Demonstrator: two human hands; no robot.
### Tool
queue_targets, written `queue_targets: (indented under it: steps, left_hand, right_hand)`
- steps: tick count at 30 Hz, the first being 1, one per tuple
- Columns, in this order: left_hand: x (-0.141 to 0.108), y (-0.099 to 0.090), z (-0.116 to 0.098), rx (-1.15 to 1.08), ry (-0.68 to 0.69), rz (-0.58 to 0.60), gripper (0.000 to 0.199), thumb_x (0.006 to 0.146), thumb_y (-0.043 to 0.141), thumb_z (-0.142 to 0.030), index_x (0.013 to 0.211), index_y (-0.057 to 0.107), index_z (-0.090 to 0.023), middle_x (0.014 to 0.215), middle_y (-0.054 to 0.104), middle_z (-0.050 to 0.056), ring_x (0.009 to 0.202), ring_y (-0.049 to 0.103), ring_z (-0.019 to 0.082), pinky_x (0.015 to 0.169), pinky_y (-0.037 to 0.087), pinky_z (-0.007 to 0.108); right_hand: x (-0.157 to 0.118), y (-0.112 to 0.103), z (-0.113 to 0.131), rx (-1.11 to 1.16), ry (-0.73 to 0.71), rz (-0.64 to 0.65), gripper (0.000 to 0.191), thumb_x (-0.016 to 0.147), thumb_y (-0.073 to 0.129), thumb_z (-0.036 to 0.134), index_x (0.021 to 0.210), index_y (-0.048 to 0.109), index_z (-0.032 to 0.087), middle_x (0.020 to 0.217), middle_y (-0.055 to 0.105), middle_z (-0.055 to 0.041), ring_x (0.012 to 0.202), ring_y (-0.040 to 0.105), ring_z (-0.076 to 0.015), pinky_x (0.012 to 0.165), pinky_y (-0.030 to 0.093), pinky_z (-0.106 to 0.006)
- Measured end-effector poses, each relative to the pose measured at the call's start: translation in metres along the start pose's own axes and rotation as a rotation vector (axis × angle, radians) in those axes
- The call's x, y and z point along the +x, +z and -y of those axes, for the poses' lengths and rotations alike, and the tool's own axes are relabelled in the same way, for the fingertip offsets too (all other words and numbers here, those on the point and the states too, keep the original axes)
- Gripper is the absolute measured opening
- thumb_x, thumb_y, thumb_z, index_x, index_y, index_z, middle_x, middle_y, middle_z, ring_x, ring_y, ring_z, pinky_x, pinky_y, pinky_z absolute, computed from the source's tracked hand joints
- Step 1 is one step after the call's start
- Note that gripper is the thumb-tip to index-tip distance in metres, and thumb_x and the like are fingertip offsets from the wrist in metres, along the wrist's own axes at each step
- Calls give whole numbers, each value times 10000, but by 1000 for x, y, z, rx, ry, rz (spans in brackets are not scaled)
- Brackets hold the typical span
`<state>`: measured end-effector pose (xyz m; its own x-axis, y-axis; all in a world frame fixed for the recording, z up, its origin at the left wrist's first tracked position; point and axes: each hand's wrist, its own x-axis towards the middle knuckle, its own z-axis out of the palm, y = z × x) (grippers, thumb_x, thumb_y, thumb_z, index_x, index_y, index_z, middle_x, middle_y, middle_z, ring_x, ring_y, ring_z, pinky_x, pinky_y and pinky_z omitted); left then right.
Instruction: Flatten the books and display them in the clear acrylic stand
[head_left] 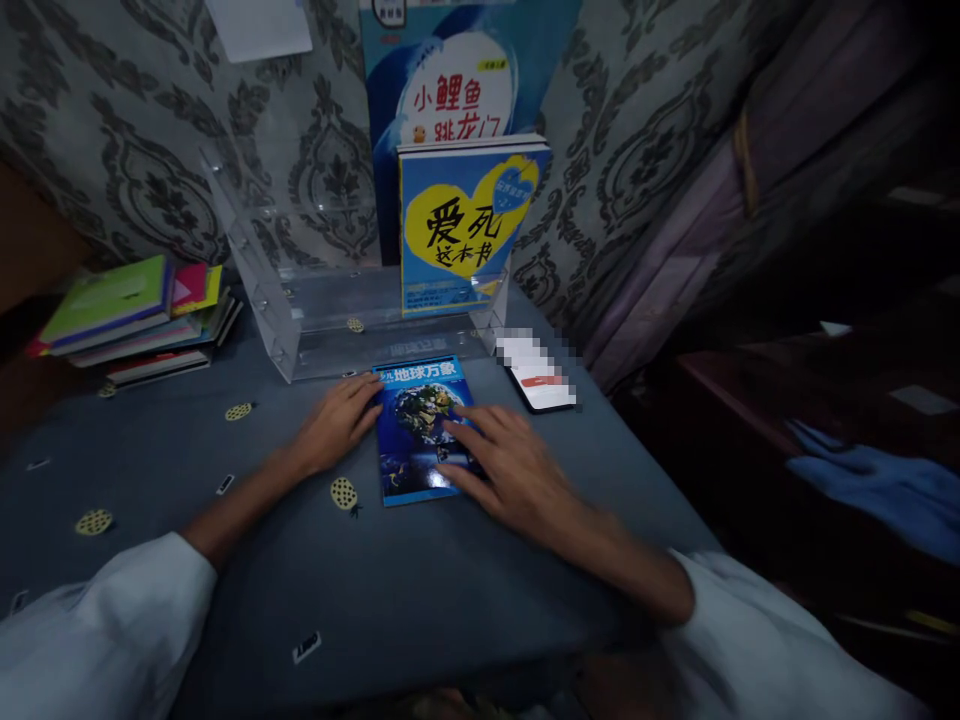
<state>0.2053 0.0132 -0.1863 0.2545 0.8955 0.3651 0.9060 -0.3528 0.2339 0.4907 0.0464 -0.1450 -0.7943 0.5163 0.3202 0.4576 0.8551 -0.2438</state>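
Observation:
A blue book with an Earth picture on its cover (420,400) lies flat on the grey-blue tabletop (285,560). My left hand (341,420) is at the book's left edge, its fingertips touching that side, fingers extended. Across the right part of the cover rest the spread fingers of my right hand (510,465), hiding some of it. Behind the book stands a clear plastic rack (281,320), holding an upright blue book with a yellow heart (457,230) at its right end. A taller teal book (457,60) rises behind that one.
On the left sits a stack of several books (112,305). A phone with a lit, partly pixelated screen (536,375) lies right of the rack. Patterned fabric (330,150) covers the back, and a purple curtain (675,220) hangs at right. Blue cloth (877,490) lies beyond the table's right edge.

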Motion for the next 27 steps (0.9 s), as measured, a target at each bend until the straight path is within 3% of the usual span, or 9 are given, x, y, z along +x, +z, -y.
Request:
queue_targets:
  steps: [4,8,14,18,22,27]
  left_hand:
    - [0,7,8,-29,-7,-43,416,1038,415,-375,1341,554,-127,1412,602,172,1343,550,273,1137,440,524]
    - [-2,9,12,-21,12,-44,430,1019,439,-364,1365,549,-134,1386,628,164,1361,533,288,1125,451,525]
    - [0,8,10,-21,-43,-20,434,1026,442,-418,1355,590,-176,1432,606,125,1384,511,282,1164,397,537]
    - [0,7,9,-28,-63,4,467,1033,429,-451,1384,575,-178,1470,571,124,1412,483,274,1173,388,524]
    - [2,5,11,-41,-77,42,502,1036,419,-451,1442,525,-176,1511,525,126,1465,410,274,1188,365,531]
    - [-9,-5,0,-68,20,88,482,1047,414,-411,1434,537,-151,1502,530,135,1458,420,258,1199,368,511]
  right_hand:
    - [59,25,13,199,-96,118,578,1039,418,487,1477,472,113,1568,446,-188,1479,392,-290,1203,357,-508]
    - [97,56,7,275,-37,191,651,1047,381,503,1517,395,53,1571,432,-210,1502,356,-271,1244,299,-470]
    - [82,58,-43,181,105,145,625,1048,356,508,1475,472,67,1567,427,-226,1508,335,-315,1233,276,-559]
    - [67,52,-75,224,116,104,560,1060,313,481,1467,503,147,1565,459,-163,1497,366,-279,1224,295,-558]
    - [64,57,-77,200,113,74,537,1059,320,451,1465,505,151,1571,453,-158,1494,371,-278,1226,292,-558]
    - [64,58,-64,102,134,70,514,1044,361,352,1472,482,94,1581,431,-176,1505,349,-290,1226,300,-537]
